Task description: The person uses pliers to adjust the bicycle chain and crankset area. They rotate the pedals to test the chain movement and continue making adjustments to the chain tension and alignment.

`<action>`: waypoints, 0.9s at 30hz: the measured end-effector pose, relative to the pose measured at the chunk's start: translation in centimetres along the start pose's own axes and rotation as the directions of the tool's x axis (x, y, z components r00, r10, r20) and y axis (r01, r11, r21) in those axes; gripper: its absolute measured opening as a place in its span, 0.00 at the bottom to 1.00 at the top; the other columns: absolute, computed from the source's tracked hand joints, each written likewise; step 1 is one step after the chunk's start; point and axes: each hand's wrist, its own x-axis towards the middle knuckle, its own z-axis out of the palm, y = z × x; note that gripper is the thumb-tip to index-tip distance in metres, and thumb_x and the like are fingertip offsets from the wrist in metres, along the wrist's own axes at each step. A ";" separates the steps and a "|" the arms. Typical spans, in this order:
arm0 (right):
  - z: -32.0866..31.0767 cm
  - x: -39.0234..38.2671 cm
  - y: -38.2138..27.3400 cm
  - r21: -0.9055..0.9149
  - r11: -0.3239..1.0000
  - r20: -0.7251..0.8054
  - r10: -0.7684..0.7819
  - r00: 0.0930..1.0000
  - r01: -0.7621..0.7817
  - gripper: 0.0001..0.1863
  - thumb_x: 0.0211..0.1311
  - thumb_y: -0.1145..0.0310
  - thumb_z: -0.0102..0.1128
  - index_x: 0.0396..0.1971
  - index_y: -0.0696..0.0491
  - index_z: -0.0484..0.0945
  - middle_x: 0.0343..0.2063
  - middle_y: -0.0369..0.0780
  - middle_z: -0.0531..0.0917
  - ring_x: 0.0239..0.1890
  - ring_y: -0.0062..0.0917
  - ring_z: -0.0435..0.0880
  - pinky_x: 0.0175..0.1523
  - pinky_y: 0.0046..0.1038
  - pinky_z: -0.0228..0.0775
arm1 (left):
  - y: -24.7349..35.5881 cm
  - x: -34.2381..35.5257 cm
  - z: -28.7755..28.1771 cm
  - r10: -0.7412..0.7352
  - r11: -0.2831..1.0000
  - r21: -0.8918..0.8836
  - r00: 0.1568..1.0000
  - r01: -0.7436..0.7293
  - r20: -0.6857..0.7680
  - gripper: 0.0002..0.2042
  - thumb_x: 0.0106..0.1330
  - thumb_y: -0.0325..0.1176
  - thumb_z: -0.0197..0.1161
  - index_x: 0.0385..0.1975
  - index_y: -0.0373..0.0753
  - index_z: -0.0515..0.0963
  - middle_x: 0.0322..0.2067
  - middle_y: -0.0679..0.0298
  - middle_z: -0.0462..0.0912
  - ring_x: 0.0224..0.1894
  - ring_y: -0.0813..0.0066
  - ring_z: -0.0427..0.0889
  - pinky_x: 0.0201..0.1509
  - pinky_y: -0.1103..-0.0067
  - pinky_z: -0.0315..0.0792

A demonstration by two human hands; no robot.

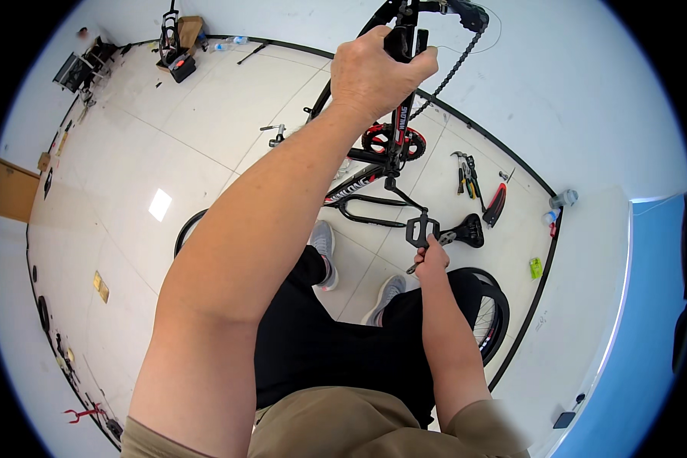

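Observation:
My left hand (pixel 370 72) grips the upper part of a black bicycle frame (pixel 393 153), which stands on end above my legs. A red-and-black chainring (pixel 374 141) and a hanging chain (pixel 454 70) are on the frame. Lower down, a crank arm ends in a black flat pedal (pixel 421 227). My right hand (pixel 432 256), just below that pedal, is closed round a metal wrench (pixel 412 268), whose end lies at the pedal. My fingers partly hide the wrench.
A black saddle (pixel 466 231), hand tools (pixel 468 175), a red-and-black part (pixel 495 206) and a green packet (pixel 535 267) lie to the right. A wheel (pixel 496 317) is beside my right leg. Bottles (pixel 563 198), a pump-like stand (pixel 169 42) and scattered parts line the walls.

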 end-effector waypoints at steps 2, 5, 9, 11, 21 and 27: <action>0.0 -0.1 -0.2 0.008 1.000 0.014 0.000 1.000 -0.001 0.11 0.68 0.65 0.62 0.32 0.52 0.70 0.20 0.35 0.73 0.17 0.18 0.71 0.17 0.20 0.54 | 0.0 0.0 0.0 -0.004 1.000 -0.004 1.000 0.004 -0.008 0.21 0.49 0.51 0.69 0.23 0.36 0.79 0.16 0.64 0.80 0.20 0.74 0.80 0.32 0.77 0.77; 0.2 -1.1 -0.6 0.034 0.999 -0.006 0.014 1.000 -0.014 0.11 0.68 0.64 0.62 0.32 0.52 0.70 0.21 0.35 0.72 0.17 0.18 0.70 0.17 0.20 0.55 | 0.0 -0.1 -0.1 -0.003 1.000 0.005 1.000 0.003 -0.031 0.20 0.48 0.54 0.66 0.20 0.39 0.78 0.15 0.64 0.81 0.21 0.68 0.82 0.34 0.73 0.79; 0.2 -2.3 -1.3 0.087 0.996 0.010 0.034 0.999 -0.034 0.08 0.67 0.69 0.61 0.34 0.53 0.71 0.23 0.34 0.72 0.18 0.17 0.69 0.18 0.20 0.56 | 0.0 -0.1 -0.2 0.020 1.000 0.012 0.998 -0.020 -0.054 0.20 0.48 0.53 0.66 0.20 0.40 0.79 0.15 0.64 0.81 0.21 0.68 0.82 0.33 0.73 0.79; 0.1 -2.3 -1.5 0.057 0.998 0.042 0.035 0.999 -0.037 0.06 0.66 0.72 0.60 0.35 0.53 0.71 0.24 0.34 0.71 0.18 0.17 0.68 0.18 0.20 0.56 | -0.1 0.0 -0.1 0.029 1.000 0.014 0.998 -0.028 -0.060 0.19 0.48 0.53 0.67 0.20 0.40 0.79 0.15 0.64 0.81 0.21 0.68 0.82 0.33 0.72 0.79; -0.5 -2.7 -2.2 0.088 0.996 0.104 -0.019 0.994 0.010 0.06 0.64 0.76 0.60 0.35 0.54 0.71 0.21 0.34 0.70 0.18 0.17 0.67 0.18 0.20 0.55 | -0.3 0.4 -0.2 0.054 0.998 0.047 0.997 -0.051 -0.058 0.21 0.50 0.51 0.69 0.23 0.35 0.80 0.15 0.64 0.81 0.20 0.75 0.80 0.31 0.78 0.77; -0.4 -3.6 -2.5 0.096 0.995 0.101 -0.031 0.994 0.021 0.07 0.64 0.74 0.61 0.31 0.53 0.70 0.18 0.33 0.68 0.17 0.18 0.66 0.18 0.20 0.53 | -0.2 0.4 -0.2 0.037 0.999 0.039 0.997 -0.035 -0.068 0.20 0.48 0.53 0.67 0.19 0.39 0.78 0.15 0.64 0.82 0.22 0.66 0.83 0.34 0.72 0.80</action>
